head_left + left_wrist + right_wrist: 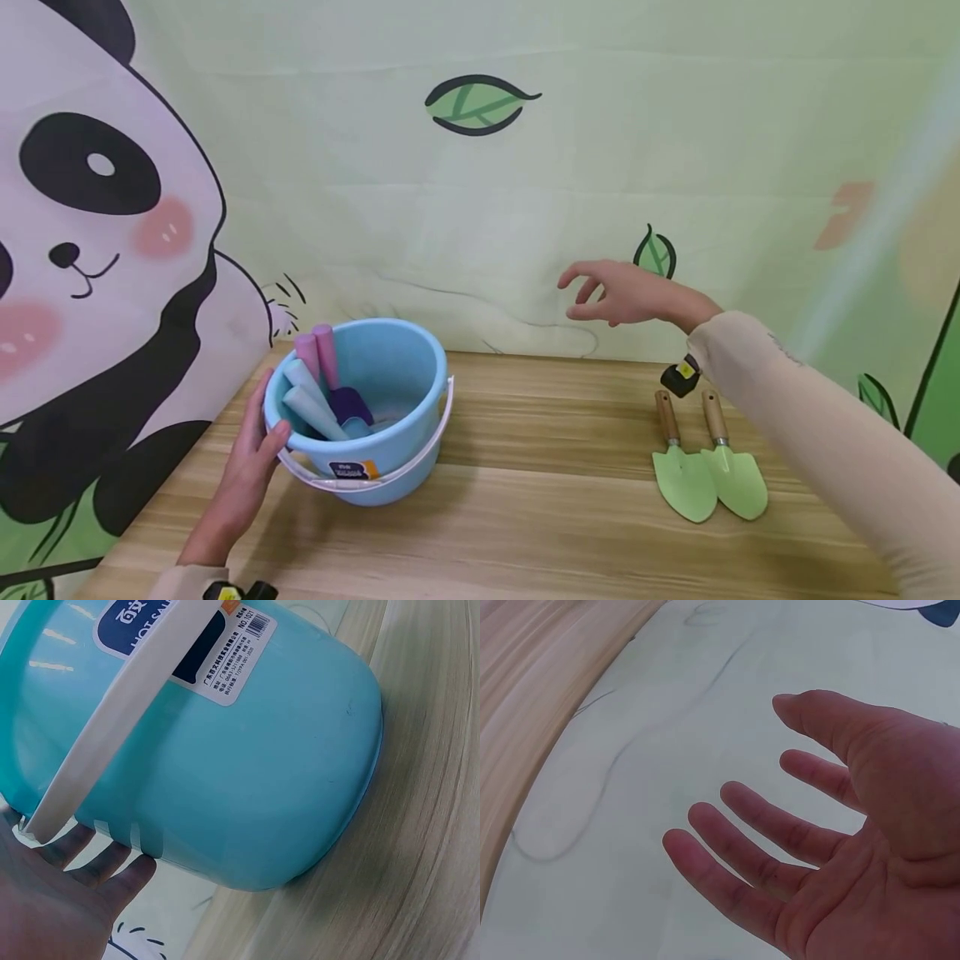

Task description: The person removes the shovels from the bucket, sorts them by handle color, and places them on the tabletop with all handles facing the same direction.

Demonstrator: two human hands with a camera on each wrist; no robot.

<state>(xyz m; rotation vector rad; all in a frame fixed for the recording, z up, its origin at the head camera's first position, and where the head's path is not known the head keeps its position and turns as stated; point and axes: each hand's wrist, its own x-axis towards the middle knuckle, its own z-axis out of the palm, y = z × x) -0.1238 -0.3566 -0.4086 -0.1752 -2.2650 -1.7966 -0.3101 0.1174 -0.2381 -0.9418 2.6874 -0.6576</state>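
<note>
In the head view, my left hand [249,462] grips the left side of a light blue bucket [382,471], thumb at the rim. Its fingers [124,881] lie along the outer wall in the left wrist view. Inside lean toy tools with pink handles [326,354] and pale blue handles [315,412], a dark purple blade [349,406] among them. The bucket's white carry handle [360,483] hangs down at the front. Off to the right, my right hand [626,292] is raised in front of the backdrop, holding nothing, its fingers [735,896] spread and slightly bent.
Two small trowels with green blades [686,492] and wooden handles [715,417] lie side by side on the right of the wood-grain table [540,517], below my right forearm. A pale green backdrop [337,125] with a printed panda [97,250] stands behind the table and along its left.
</note>
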